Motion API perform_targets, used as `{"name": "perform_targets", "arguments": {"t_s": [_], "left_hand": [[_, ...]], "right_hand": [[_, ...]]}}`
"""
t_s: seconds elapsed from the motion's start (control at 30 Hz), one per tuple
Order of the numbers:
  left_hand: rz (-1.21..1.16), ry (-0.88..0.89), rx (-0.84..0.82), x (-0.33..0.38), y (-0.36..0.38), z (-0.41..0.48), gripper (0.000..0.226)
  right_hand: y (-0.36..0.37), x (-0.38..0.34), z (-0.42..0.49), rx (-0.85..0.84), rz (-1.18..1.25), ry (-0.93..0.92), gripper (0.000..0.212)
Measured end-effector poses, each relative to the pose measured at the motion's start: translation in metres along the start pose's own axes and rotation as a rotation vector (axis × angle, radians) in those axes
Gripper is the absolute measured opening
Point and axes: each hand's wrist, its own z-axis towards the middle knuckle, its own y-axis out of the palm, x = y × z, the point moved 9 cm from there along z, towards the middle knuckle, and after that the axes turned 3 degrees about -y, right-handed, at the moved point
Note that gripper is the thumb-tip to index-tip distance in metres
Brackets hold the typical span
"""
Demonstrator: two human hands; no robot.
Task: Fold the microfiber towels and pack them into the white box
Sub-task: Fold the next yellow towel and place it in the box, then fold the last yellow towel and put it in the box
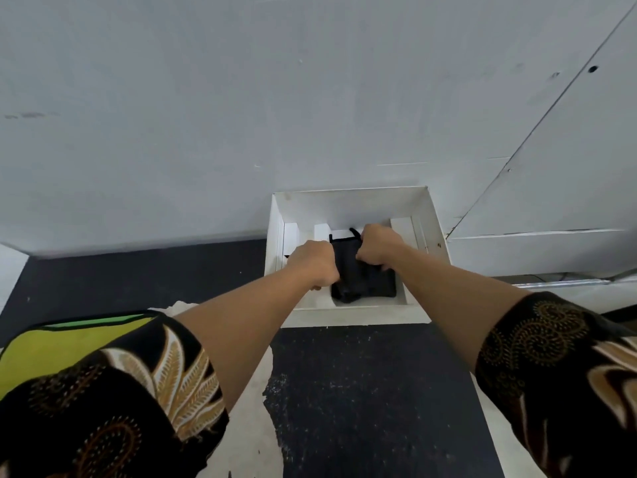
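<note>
White boxes: one white box (355,315), standing on the counter (362,391).
Towels: one black towel (365,281) bundle inside the white box; I can't tell whether more than one cloth is folded into it.
Grips: two, the left grip (315,262) and the right grip (377,244), both inside the white box.
Patterned sleeves: two, a left sleeve (113,401) and a right sleeve (558,367), nearer than the white box.
Yellow-green mats: one yellow-green mat (62,346), left of the white box.
Wall holes: one dark hole (593,69), above and to the right of the white box.
</note>
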Motion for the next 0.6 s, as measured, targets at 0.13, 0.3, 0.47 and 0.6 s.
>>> {"name": "perform_targets", "arguments": {"t_s": [0.13,0.3,0.47,0.6], "left_hand": [[0.058,0.012,0.028,-0.004,-0.006,-0.002,0.024],[0.055,0.026,0.038,-0.006,-0.015,-0.007,0.024],[0.064,0.047,0.046,-0.005,-0.02,-0.02,0.021],[0.071,0.068,0.051,-0.008,-0.024,-0.03,0.026]], "right_hand": [[0.001,0.002,0.006,0.048,0.003,-0.002,0.017],[-0.009,0.001,-0.002,0.12,-0.025,0.013,0.027],[0.0,-0.043,-0.022,0.063,-0.34,-0.18,0.014],[0.05,-0.047,-0.04,-0.344,-0.27,-0.161,0.017]]}}
